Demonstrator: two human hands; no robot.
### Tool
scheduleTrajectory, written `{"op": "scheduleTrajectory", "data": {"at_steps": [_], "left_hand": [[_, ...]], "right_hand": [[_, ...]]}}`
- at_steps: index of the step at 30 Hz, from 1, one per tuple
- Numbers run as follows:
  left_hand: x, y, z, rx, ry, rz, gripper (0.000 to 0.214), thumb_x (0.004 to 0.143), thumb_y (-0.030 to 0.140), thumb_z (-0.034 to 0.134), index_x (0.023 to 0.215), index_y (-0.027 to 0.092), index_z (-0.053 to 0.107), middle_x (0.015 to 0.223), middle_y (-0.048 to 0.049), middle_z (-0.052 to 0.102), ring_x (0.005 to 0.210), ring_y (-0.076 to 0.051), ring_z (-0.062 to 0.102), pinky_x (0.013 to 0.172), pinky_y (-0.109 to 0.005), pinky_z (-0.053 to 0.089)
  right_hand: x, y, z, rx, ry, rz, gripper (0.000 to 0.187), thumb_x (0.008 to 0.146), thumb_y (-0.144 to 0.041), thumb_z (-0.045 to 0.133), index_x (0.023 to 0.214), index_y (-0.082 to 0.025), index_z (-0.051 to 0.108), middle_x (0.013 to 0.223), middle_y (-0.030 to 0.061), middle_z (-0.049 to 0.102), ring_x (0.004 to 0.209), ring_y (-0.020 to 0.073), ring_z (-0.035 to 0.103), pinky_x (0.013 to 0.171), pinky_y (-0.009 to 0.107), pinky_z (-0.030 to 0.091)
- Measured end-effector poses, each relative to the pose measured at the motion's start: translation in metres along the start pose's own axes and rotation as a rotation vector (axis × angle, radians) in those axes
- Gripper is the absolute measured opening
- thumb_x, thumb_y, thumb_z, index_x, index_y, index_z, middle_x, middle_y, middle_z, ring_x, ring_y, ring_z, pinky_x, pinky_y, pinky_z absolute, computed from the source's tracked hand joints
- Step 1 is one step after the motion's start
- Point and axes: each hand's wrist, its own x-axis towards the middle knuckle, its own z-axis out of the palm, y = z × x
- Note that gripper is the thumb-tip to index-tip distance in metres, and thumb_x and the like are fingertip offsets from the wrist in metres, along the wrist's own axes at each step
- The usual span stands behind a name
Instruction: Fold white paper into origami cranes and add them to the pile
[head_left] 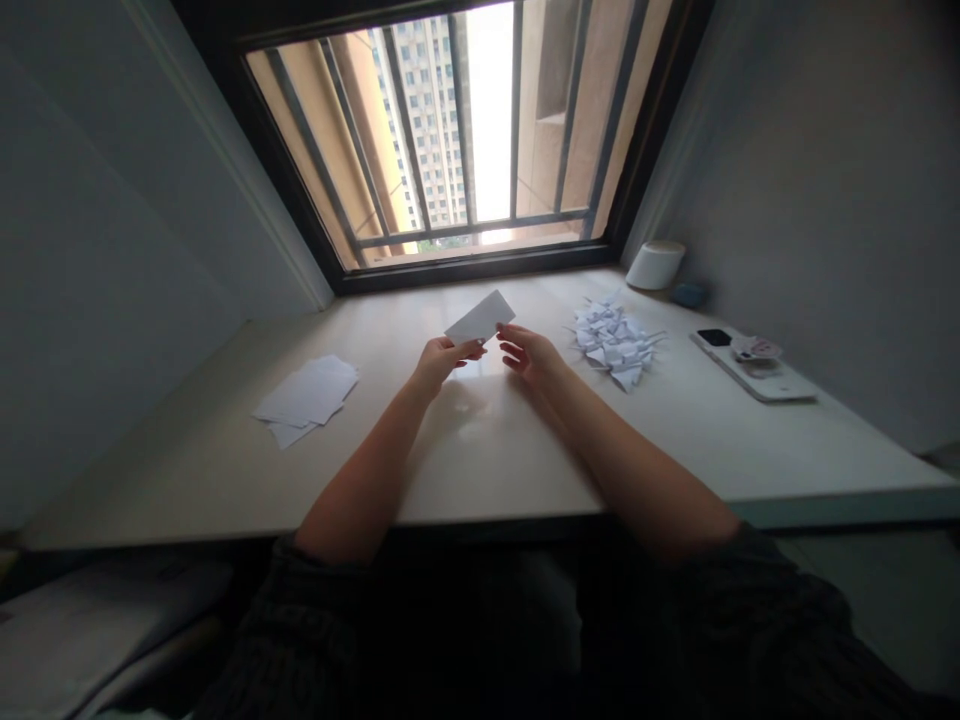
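Note:
A white rectangular sheet of paper (480,315) is held up above the middle of the table, tilted with its right end higher. My left hand (444,362) pinches its lower left edge between thumb and fingers. At the lower right corner, the fingertips of my right hand (531,352) grip the same paper, while its other fingers curl loosely below. To the left lies a loose stack of white paper sheets (309,395). On the right is a heap of folded white paper pieces (616,340) with pointed ends.
A white phone (780,385) with a round grip on its back lies at the right of the white table (480,470). Behind it stand a white cylindrical container (655,265) and a small bluish object (688,294). A barred window (480,262) borders the table's far side.

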Motion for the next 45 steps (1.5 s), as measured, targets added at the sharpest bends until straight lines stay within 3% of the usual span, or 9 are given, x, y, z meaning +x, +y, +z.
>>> {"op": "scheduleTrajectory", "data": {"at_steps": [5,7,13,17,23,28,38,45], "left_hand": [[0.001,-0.001,-0.002,-0.026,0.032,0.001,0.036,0.057,0.048,0.080,0.074,0.017,0.073,0.084,-0.0119,0.073,0.081,-0.022,0.066,0.072,-0.032,0.041],[0.001,-0.001,-0.004,-0.027,0.047,0.016,0.036,0.058,0.048,0.079,0.074,0.017,0.073,0.083,-0.0117,0.073,0.080,-0.022,0.066,0.072,-0.031,0.041],[0.001,-0.001,-0.005,0.005,0.064,0.060,0.035,0.059,0.046,0.079,0.080,0.018,0.073,0.080,-0.0098,0.072,0.076,-0.020,0.064,0.073,-0.032,0.041],[0.003,-0.002,-0.006,-0.086,0.081,0.052,0.035,0.058,0.044,0.080,0.077,0.017,0.070,0.077,-0.0074,0.069,0.074,-0.018,0.061,0.074,-0.032,0.042],[0.010,-0.009,-0.005,-0.205,0.191,0.107,0.035,0.061,0.049,0.077,0.064,0.017,0.064,0.067,-0.0020,0.061,0.066,-0.012,0.055,0.069,-0.027,0.041],[0.006,-0.017,0.006,-0.135,0.124,0.157,0.033,0.061,0.044,0.078,0.081,0.019,0.073,0.076,-0.0031,0.067,0.072,-0.013,0.056,0.071,-0.027,0.041],[0.000,-0.016,0.010,-0.176,0.158,0.150,0.028,0.063,0.045,0.076,0.076,0.020,0.073,0.078,-0.0038,0.070,0.078,-0.015,0.060,0.074,-0.028,0.042],[0.004,-0.014,0.005,-0.283,0.327,0.116,0.031,0.059,0.043,0.078,0.078,0.019,0.071,0.078,-0.0026,0.068,0.080,-0.014,0.061,0.075,-0.026,0.044]], "right_hand": [[0.009,-0.008,-0.016,0.077,0.218,-0.047,0.021,0.062,-0.040,0.075,0.075,-0.026,0.065,0.084,-0.0001,0.068,0.068,0.0127,0.056,0.055,0.023,0.041],[0.010,-0.011,-0.019,0.048,0.249,-0.101,0.023,0.062,-0.041,0.074,0.077,-0.026,0.064,0.081,-0.0016,0.067,0.066,0.0115,0.056,0.054,0.023,0.041],[-0.003,-0.006,-0.003,-0.202,-0.019,-0.236,0.042,0.060,-0.056,0.075,0.086,-0.023,0.069,0.077,0.0004,0.067,0.064,0.0106,0.056,0.055,0.022,0.041],[-0.006,0.003,0.002,-0.363,-0.021,-0.283,0.040,0.058,-0.055,0.076,0.067,-0.018,0.067,0.070,0.0032,0.067,0.060,0.0099,0.052,0.053,0.022,0.038],[-0.007,0.011,0.007,-0.452,-0.144,-0.252,0.040,0.057,-0.054,0.078,0.063,-0.016,0.066,0.067,0.0047,0.067,0.058,0.0106,0.052,0.051,0.023,0.035],[-0.010,0.011,0.011,-0.369,-0.095,-0.254,0.039,0.058,-0.053,0.078,0.062,-0.017,0.065,0.065,0.0035,0.065,0.057,0.0098,0.050,0.049,0.023,0.033],[-0.012,0.012,0.013,-0.381,-0.112,-0.281,0.042,0.055,-0.055,0.079,0.059,-0.017,0.064,0.060,0.0035,0.063,0.054,0.0095,0.048,0.048,0.024,0.031],[-0.018,0.011,0.022,-0.415,-0.123,-0.287,0.040,0.054,-0.053,0.080,0.052,-0.017,0.064,0.052,0.0021,0.059,0.046,0.0077,0.039,0.045,0.025,0.028]]}}
